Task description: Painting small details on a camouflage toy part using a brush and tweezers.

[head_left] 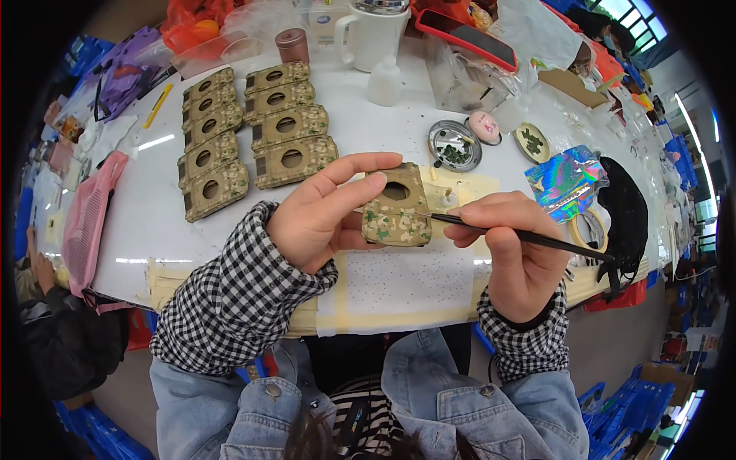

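Note:
My left hand (314,215) grips a camouflage-patterned model hull (393,222) with a round opening, thumb on top and fingers around its side. In my right hand (517,257), black tweezers (540,241) are pinched, their tip at the hull's right edge. Whether the tip carries anything is too small to see. Beneath both hands lies a white sheet (406,295) dotted with tiny dark specks. Similar camouflage hulls (213,190) stand in two rows to the left. Beyond my right hand, a round metal dish (479,159) and a pale dish (520,130) hold small green bits.
At the back are a white mug (374,37), a small white bottle (385,83) and a red-cased phone (468,40). An iridescent packet (566,184), a tape roll (589,230) and a black pouch (625,215) lie right. A pink mesh bag (93,215) and a yellow knife (158,106) lie left.

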Tool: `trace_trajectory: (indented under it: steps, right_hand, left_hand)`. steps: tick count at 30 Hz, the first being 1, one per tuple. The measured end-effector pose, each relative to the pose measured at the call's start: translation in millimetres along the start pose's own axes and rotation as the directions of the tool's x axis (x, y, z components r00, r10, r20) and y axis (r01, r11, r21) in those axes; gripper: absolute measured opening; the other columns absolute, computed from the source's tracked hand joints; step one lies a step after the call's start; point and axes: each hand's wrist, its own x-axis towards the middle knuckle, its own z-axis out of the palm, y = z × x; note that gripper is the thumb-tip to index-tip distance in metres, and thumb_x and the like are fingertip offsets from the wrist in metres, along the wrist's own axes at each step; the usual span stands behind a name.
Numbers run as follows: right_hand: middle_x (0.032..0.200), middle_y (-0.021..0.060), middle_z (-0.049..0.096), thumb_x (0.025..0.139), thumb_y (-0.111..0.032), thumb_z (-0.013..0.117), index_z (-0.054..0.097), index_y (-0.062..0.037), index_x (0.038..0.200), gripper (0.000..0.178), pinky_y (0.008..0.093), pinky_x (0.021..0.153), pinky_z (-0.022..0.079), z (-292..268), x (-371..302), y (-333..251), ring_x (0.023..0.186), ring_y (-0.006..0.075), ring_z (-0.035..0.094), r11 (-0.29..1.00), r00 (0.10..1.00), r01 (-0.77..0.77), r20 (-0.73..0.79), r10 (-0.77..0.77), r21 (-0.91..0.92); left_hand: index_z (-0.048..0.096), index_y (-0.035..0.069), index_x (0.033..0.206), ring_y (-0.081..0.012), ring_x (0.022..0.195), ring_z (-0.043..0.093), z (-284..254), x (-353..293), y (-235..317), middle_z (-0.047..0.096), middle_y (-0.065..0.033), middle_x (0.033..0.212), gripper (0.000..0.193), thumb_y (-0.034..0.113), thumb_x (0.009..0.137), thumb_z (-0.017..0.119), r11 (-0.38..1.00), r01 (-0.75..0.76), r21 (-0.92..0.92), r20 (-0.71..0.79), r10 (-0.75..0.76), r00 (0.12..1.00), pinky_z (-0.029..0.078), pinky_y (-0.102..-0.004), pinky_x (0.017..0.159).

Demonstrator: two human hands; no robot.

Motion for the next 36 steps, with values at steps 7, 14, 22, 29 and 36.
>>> trace_trajectory:
  steps: [7, 14, 22, 29, 36]
  right_hand:
    - [0.088, 0.0124, 0.067, 0.088, -0.009, 0.061, 0.064, 0.0025, 0.096, 0.014, 0.0311, 0.075, 0.048, 3.9, -1.8, 5.6, 0.083, 0.0222, 0.062, 0.999, 1.000, 0.017, -0.002, -0.017, -0.045]
    - [0.092, 0.0137, 0.067, 0.087, -0.008, 0.061, 0.064, 0.0029, 0.096, 0.014, 0.0318, 0.077, 0.049, 1.4, -2.9, 8.1, 0.086, 0.0233, 0.063, 0.998, 1.000, 0.012, 0.006, -0.012, -0.057]
    - [0.093, 0.0142, 0.067, 0.087, -0.007, 0.061, 0.064, 0.0031, 0.097, 0.015, 0.0322, 0.078, 0.049, -1.2, -0.8, 9.5, 0.087, 0.0240, 0.063, 0.994, 0.997, 0.053, 0.056, -0.048, -0.092]
    - [0.093, 0.0141, 0.067, 0.086, -0.007, 0.061, 0.064, 0.0030, 0.096, 0.014, 0.0322, 0.079, 0.049, -0.8, -0.1, 8.9, 0.087, 0.0239, 0.063, 0.994, 0.997, 0.054, 0.057, -0.048, -0.098]
    - [0.093, 0.0141, 0.068, 0.086, -0.007, 0.062, 0.065, 0.0030, 0.096, 0.014, 0.0319, 0.078, 0.049, -0.3, -0.1, 9.1, 0.087, 0.0238, 0.063, 0.994, 0.998, 0.045, 0.050, -0.041, -0.100]
  left_hand:
    - [0.039, 0.006, 0.134, -0.0156, 0.103, 0.060, -3.4, 2.0, -2.8, 0.057, -0.0082, 0.117, 0.040, 0.022, 0.097, 0.044, 1.000, 0.008, 0.000, -0.002, -0.008, 1.000, 0.054, -0.0336, 0.084]
    - [0.038, 0.006, 0.134, -0.0167, 0.103, 0.060, -3.8, 1.1, -2.1, 0.056, -0.0088, 0.118, 0.041, 0.022, 0.097, 0.044, 0.999, 0.007, -0.037, 0.031, -0.006, 1.000, 0.054, -0.0354, 0.085]
    - [0.039, 0.007, 0.134, -0.0160, 0.104, 0.059, -5.3, 2.1, -3.3, 0.057, -0.0074, 0.117, 0.040, 0.023, 0.097, 0.044, 0.999, 0.013, -0.047, 0.035, -0.012, 0.999, 0.053, -0.0353, 0.085]
    - [0.039, 0.007, 0.134, -0.0159, 0.103, 0.059, -5.9, 2.1, -3.5, 0.056, -0.0071, 0.117, 0.040, 0.023, 0.097, 0.044, 0.999, 0.011, -0.041, 0.037, -0.009, 0.999, 0.053, -0.0356, 0.086]
    - [0.039, 0.007, 0.134, -0.0164, 0.105, 0.059, -5.1, 2.2, -2.7, 0.055, -0.0076, 0.119, 0.041, 0.024, 0.097, 0.044, 0.999, 0.019, -0.030, 0.032, -0.018, 0.999, 0.053, -0.0365, 0.087]
